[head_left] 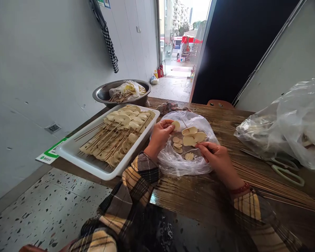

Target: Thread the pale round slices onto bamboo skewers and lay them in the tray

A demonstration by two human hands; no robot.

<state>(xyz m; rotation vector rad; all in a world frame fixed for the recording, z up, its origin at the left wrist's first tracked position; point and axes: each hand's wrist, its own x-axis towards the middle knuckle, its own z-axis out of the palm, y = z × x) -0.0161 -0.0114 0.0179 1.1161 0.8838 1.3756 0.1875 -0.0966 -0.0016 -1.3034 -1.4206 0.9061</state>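
Observation:
My left hand (160,135) pinches a thin, pale round slice (175,126) above a clear plastic bag (173,167). In my right hand (215,154) is a thin skewer threaded with several pale slices (193,137); its tip points up and to the left, near the left hand's slice. Between and below the hands, loose slices (177,144) lie in the spread bag. To the left, a white tray (105,175) holds many finished-looking skewers of pale slices (123,119), stacked in layers.
Behind the tray stands a metal bowl (99,93) with skewers and a plastic bag. Bare skewers (273,185) and green-handled scissors (288,173) lie on the wooden table (183,192) at right, beside a large plastic bag (291,119). A crumpled cloth (170,107) sits behind the slices.

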